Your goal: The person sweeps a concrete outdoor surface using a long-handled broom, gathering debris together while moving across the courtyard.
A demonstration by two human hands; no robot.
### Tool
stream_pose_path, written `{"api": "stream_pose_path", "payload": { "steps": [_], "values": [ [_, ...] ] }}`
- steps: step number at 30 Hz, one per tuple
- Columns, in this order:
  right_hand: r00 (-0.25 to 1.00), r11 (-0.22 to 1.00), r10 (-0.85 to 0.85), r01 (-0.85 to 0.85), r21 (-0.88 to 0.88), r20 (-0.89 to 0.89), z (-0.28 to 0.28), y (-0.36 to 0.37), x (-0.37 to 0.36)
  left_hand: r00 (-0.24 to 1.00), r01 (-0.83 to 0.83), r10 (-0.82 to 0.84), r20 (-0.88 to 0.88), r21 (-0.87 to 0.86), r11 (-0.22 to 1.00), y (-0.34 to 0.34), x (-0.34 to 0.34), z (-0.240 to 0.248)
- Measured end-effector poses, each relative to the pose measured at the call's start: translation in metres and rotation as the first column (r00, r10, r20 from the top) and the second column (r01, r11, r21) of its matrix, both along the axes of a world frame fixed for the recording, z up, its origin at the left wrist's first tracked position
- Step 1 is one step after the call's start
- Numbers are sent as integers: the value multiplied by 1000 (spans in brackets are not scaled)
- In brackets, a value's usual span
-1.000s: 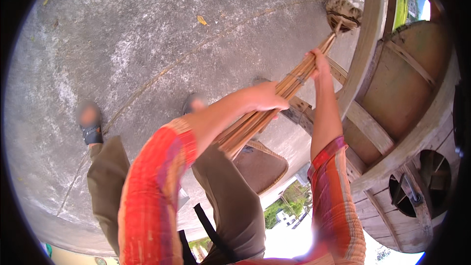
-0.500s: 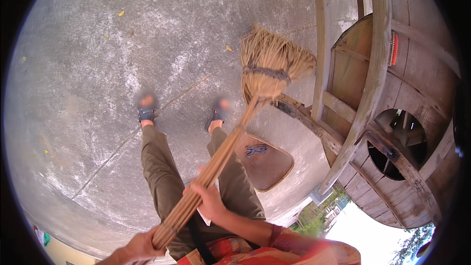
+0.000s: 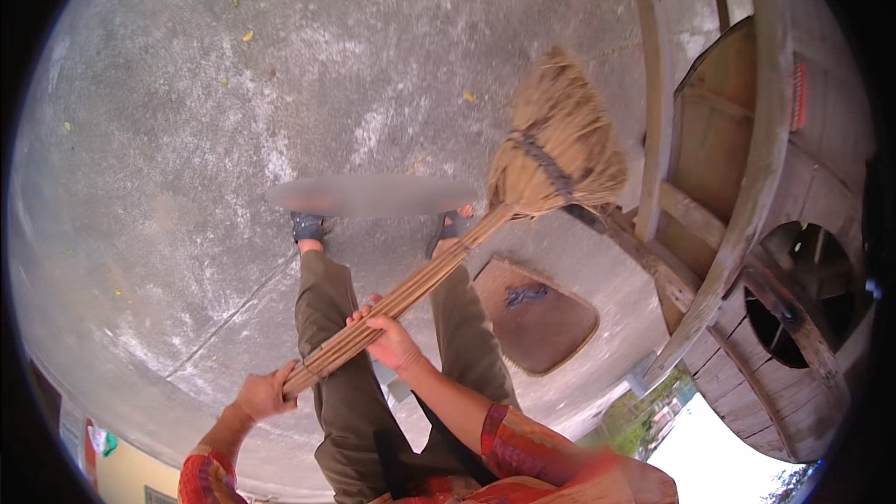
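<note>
A straw broom [image 3: 397, 308] with a bundled stick handle lies slantwise across my view, its handle in front of my legs. My left hand [image 3: 267, 392] is closed round the handle's near end at the lower left. Farther up the handle, my right hand [image 3: 390, 342] is wrapped round it, fingers showing on the far side. The fan-shaped bristle head [image 3: 560, 149], bound with a dark band, is off to the right beyond my feet; it looks slightly blurred. Whether the bristles touch the concrete floor [image 3: 373, 47] I cannot tell.
Along the right stands a wooden structure [image 3: 747, 196] with slats, curved beams and a round opening. A brown mat [image 3: 541, 322] with a dark object [image 3: 526, 295] on it lies right of my legs. A few yellow leaves [image 3: 247, 35] dot the floor. My sandals [image 3: 306, 225] are partly blurred.
The broom's head has swung to the right, and its handle lies flatter across my legs. My left hand has risen with the handle's end. The whole view has shifted a little.
</note>
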State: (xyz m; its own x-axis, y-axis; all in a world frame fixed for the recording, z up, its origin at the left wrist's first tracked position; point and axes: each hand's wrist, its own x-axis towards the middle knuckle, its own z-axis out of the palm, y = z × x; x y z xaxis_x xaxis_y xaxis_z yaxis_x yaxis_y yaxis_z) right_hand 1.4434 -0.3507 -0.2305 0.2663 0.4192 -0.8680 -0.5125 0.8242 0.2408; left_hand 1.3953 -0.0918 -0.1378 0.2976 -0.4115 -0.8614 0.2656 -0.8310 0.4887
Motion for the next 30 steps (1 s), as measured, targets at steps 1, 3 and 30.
{"api": "stream_pose_path", "payload": {
  "steps": [1, 3, 30],
  "values": [
    [999, 1000, -30, 30, -5, 17, -2, -9, 1, 999, 34, -34, -18, 8, 999, -5, 11, -10],
    [995, 996, -82, 83, -14, 64, -23, -34, 20, 996, 66, -66, 62, 1, 998, -28, 42, -32],
    [903, 737, 403, -415, -533, -146, -46, -137, 116, 800, -478, 327, -503, -206, 854, -146, 124, -54]
  ]
}}
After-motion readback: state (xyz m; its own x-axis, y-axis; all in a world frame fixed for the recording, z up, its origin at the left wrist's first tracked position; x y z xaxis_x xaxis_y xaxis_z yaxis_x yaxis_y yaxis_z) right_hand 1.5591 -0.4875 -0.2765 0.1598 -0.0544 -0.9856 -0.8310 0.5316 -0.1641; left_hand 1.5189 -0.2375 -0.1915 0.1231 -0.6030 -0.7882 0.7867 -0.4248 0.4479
